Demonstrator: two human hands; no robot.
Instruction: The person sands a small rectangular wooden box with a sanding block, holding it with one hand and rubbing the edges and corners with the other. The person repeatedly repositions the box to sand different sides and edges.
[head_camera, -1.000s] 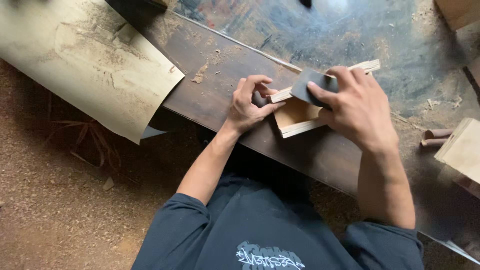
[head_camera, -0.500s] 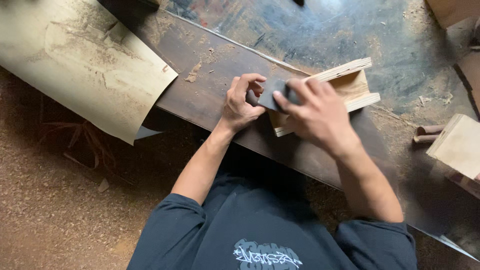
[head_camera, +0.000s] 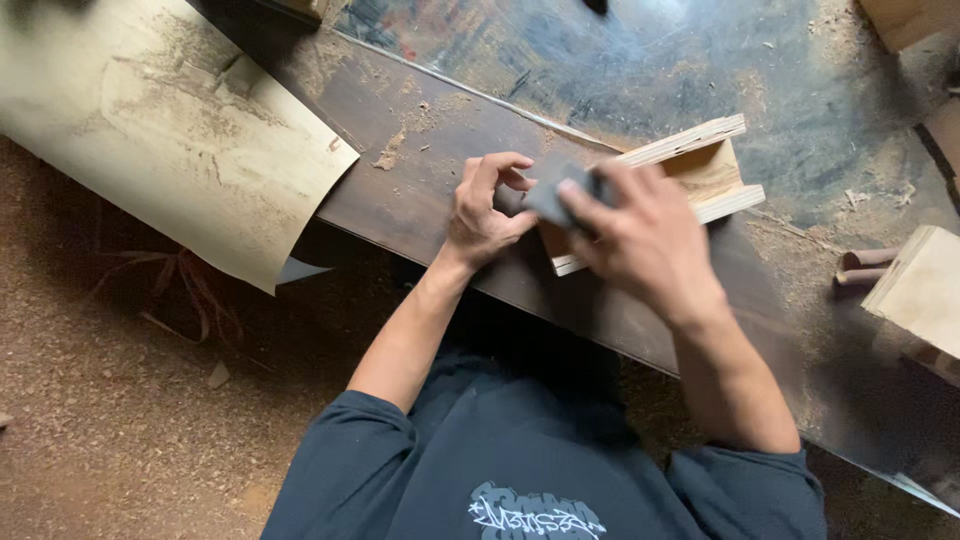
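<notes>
A small open plywood box (head_camera: 700, 170) lies on a dark workbench (head_camera: 400, 150). My left hand (head_camera: 485, 215) presses against the box's near left end, fingers curled, steadying it. My right hand (head_camera: 640, 240) is closed around a dark grey sanding pad (head_camera: 555, 195) and holds it on the box's left end; the hand is motion-blurred. The near side of the box is hidden under my right hand.
A large curled sheet of pale veneer (head_camera: 170, 130), dusted with sawdust, hangs over the bench's left end. Another plywood block (head_camera: 925, 290) and two short brown rods (head_camera: 865, 268) lie at the right. Sawdust covers the floor (head_camera: 120, 420).
My right hand has slid the sanding pad leftwards along the box, from its right part to its left end. The left hand has stayed at the box's left end.
</notes>
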